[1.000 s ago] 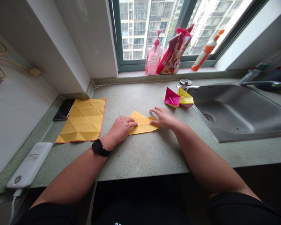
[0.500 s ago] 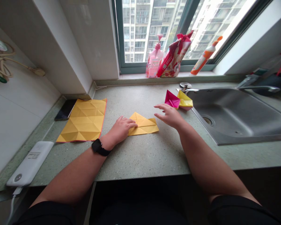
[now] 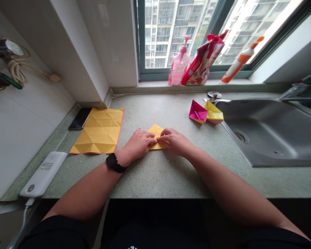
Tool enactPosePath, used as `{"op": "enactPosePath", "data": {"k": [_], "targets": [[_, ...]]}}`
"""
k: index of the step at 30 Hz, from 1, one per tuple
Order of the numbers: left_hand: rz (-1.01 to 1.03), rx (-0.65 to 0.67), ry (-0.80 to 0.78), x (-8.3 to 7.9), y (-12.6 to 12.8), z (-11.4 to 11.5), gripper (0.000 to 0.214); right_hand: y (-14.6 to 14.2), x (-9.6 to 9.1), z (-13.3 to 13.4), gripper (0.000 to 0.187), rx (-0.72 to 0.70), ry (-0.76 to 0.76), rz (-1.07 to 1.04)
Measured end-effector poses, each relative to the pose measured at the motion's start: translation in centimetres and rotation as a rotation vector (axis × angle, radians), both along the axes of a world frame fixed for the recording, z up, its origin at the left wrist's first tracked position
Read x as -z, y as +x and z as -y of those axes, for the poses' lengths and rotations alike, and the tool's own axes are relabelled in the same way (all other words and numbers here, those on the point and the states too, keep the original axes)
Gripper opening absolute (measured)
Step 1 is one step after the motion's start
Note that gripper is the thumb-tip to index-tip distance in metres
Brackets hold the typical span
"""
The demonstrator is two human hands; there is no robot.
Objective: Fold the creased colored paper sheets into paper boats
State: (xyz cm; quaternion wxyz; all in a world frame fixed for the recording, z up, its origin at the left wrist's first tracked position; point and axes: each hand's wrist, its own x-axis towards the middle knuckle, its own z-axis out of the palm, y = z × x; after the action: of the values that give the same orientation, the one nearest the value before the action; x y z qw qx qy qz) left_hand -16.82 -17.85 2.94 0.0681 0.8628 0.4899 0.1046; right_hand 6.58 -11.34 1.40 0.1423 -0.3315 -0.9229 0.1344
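Note:
A folded yellow paper (image 3: 156, 130) with a pointed top lies on the counter, its middle and sides partly covered by my hands. My left hand (image 3: 139, 142) grips its left side, thumb and fingertips pressed down near the centre. From the right, my right hand (image 3: 176, 141) is closed on the paper's right part, its fingertips meeting the left ones at the centre fold. To the left lie creased yellow sheets (image 3: 98, 131) with a red edge. At the back right, a magenta folded paper boat (image 3: 197, 111) sits against a yellow one (image 3: 214, 113).
A steel sink (image 3: 282, 135) is set into the counter on the right. Along the left are a dark phone (image 3: 79, 118) and a white power bank (image 3: 44, 174) with its cable. A pink pump bottle (image 3: 178, 69), a red bag (image 3: 203, 64) and an orange-white bottle (image 3: 239, 62) stand on the windowsill.
My right hand has come down and left from above the counter, closing on the paper's right part. My left hand stays on the paper. The view has shifted slightly.

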Motion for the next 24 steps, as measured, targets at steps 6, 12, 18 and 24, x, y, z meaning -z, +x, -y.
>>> {"op": "enactPosePath", "data": {"k": [6,12,18,24], "targets": [[-0.073,-0.009,-0.014,-1.4,-1.0,0.1,0.029,0.0,-0.6,0.3,0.027,0.025,-0.012,0.065],[-0.232,-0.156,-0.185,-4.1,-2.1,1.5,0.030,0.0,-1.0,0.3,0.029,0.031,-0.027,0.100],[-0.284,-0.244,-0.256,-5.3,-3.4,1.9,0.037,0.0,-1.1,0.4,0.027,0.035,-0.026,0.105],[-0.227,-0.273,-0.234,-4.6,-5.1,1.7,0.026,0.1,-1.1,0.2,0.024,0.020,-0.026,0.098]]}}
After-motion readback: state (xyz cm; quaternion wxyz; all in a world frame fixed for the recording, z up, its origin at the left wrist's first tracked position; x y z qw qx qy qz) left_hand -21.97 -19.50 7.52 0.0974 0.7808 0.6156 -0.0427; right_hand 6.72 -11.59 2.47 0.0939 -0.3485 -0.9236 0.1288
